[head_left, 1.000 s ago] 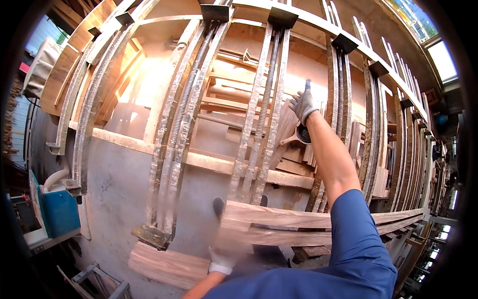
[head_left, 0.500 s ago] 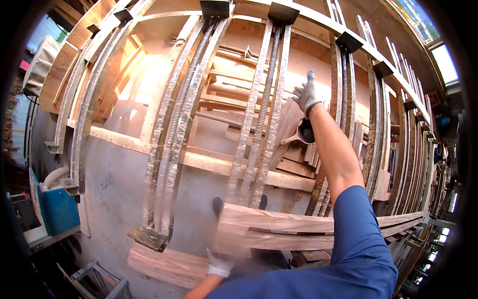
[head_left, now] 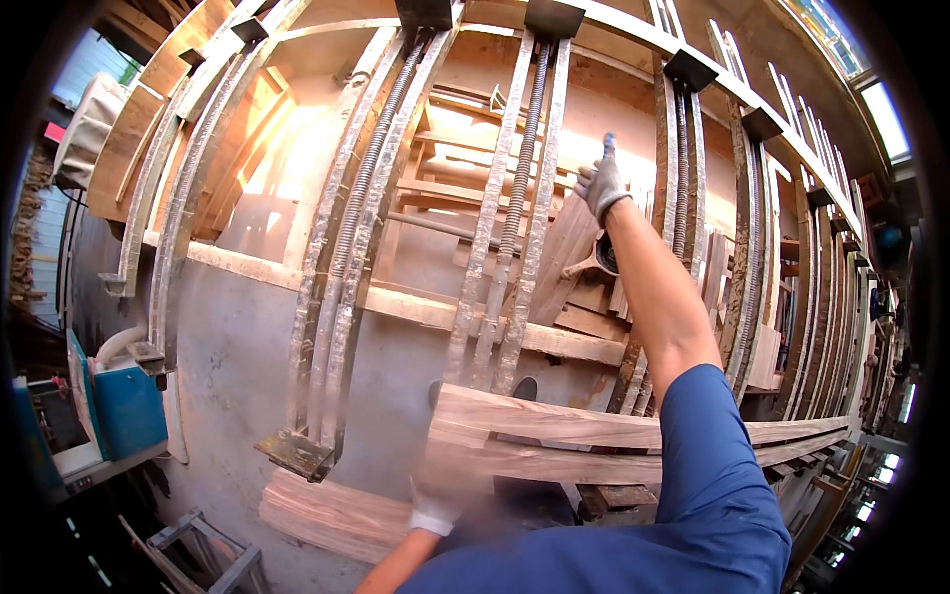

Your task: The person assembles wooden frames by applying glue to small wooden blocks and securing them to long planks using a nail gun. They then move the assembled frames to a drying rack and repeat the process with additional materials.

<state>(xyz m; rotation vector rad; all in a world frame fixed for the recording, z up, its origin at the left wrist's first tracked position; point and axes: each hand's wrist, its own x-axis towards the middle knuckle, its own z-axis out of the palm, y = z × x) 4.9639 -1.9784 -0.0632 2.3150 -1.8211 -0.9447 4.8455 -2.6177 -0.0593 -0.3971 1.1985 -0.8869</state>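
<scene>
My right hand (head_left: 602, 185), in a grey glove with a blue fingertip, is stretched out over the rack with nothing visible in it. One finger points up; the others are partly bent, apart from it. Below that hand is a round, dark-centred vessel with a tan handle (head_left: 587, 265), partly behind my forearm. My left hand (head_left: 433, 500), in a pale glove, is low in the middle by the near ends of the long wooden boards (head_left: 554, 418). Motion smears its fingers and the wood around them, so its hold is unclear. More boards (head_left: 332, 520) lie to its left.
Long metal clamps with threaded screws (head_left: 356, 223) slope across the wooden frame (head_left: 426, 306). Loose planks (head_left: 559, 252) lean behind them. A blue machine (head_left: 129, 411) stands at left, above a grey metal frame (head_left: 213, 549). More clamps line the right side.
My right hand's fingers have drawn in from a wider spread, and the forearm now covers more of the dark-centred vessel. The left hand and board ends sit slightly higher in the picture.
</scene>
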